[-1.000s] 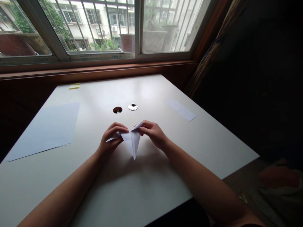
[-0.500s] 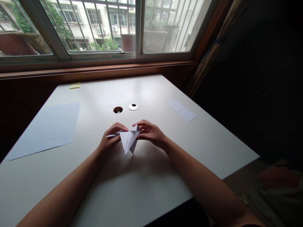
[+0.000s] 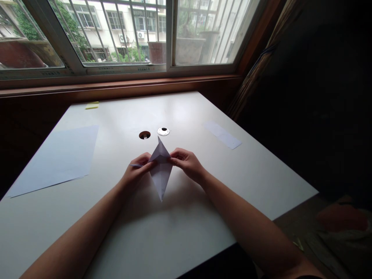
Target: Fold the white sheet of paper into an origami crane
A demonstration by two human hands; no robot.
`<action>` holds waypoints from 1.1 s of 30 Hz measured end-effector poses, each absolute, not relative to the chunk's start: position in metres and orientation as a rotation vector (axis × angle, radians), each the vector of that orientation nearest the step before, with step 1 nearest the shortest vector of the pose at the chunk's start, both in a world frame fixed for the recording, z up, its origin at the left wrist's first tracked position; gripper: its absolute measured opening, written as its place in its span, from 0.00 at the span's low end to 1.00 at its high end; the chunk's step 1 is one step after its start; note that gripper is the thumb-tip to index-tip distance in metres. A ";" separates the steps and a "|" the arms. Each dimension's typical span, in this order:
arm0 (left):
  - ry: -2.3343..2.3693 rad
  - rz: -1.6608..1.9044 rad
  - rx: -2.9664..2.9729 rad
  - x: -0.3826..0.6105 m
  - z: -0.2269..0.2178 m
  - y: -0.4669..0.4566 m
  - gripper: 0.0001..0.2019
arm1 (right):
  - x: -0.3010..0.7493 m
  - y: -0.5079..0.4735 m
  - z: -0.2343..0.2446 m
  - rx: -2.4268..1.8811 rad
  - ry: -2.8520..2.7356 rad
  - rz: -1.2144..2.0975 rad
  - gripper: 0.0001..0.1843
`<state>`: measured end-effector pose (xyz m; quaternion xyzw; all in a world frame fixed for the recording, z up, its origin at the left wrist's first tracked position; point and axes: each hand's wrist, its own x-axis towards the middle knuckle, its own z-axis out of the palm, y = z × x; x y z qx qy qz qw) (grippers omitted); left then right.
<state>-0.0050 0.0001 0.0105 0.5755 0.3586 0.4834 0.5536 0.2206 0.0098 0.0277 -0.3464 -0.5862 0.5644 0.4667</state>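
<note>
Between the two hands, at the very point where the fingers meet it, is the folded white paper (image 3: 161,176), a kite-like shape with one narrow tip pointing away beyond the grip and a longer one hanging toward the near side. The likeliest trouble, I judge, is a skewed or loosened crease: if one hand pulled harder than the other across the middle, the layers could slide and the points fall out of line. Too firm a tug at the side corners could also tear the paper at a fold, and a thumb pressed into the broad lower face might leave a stray dent. The left hand (image 3: 138,167) is clamped on the left corner, thumb laid over the front and fingers behind, with a thin paper edge jutting out on its outer side; whether that belongs to the same piece I cannot tell. The right hand (image 3: 186,162) pinches the opposite corner between thumb and forefinger, the gap between them no wider than the paper's layers. Whether the lower tip touches the white table (image 3: 174,244) beneath the grip is unclear. Just beyond the grip are a cable hole (image 3: 142,135) and a round grommet cover (image 3: 162,133); larger paper sheets (image 3: 58,159) lie well to its left, a paper strip (image 3: 223,135) to its right.
</note>
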 end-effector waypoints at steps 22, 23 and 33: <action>0.895 1.038 1.310 -0.003 0.005 0.004 0.16 | 0.212 0.008 0.020 -0.952 -1.369 1.569 0.16; 0.920 1.047 1.287 -0.003 0.003 0.005 0.15 | 0.212 0.007 0.019 -0.963 -1.410 1.593 0.16; 0.997 1.078 1.092 -0.002 0.000 0.006 0.15 | 0.210 0.011 0.015 -0.962 -1.480 1.673 0.17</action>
